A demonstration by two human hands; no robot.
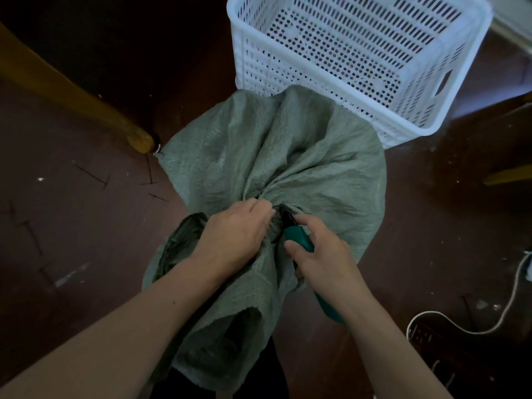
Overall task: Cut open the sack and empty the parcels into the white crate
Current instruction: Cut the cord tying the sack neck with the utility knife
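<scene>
A grey-green woven sack (276, 156) stands on the dark floor in the middle of the view, its neck bunched and tied near me. My left hand (236, 234) grips the gathered neck of the sack. My right hand (319, 254) holds teal-handled cutters (298, 239), whose dark jaws sit at the tie on the neck. The loose top of the sack hangs open below my wrists. Behind the sack stands the white perforated crate (359, 53), with nothing visible inside. No parcels show; the sack hides them.
A wooden furniture leg (86, 102) slants in from the left and ends beside the sack. Several cut black ties (152, 180) lie on the floor at left. A white cable (506, 306) and a power strip lie at lower right.
</scene>
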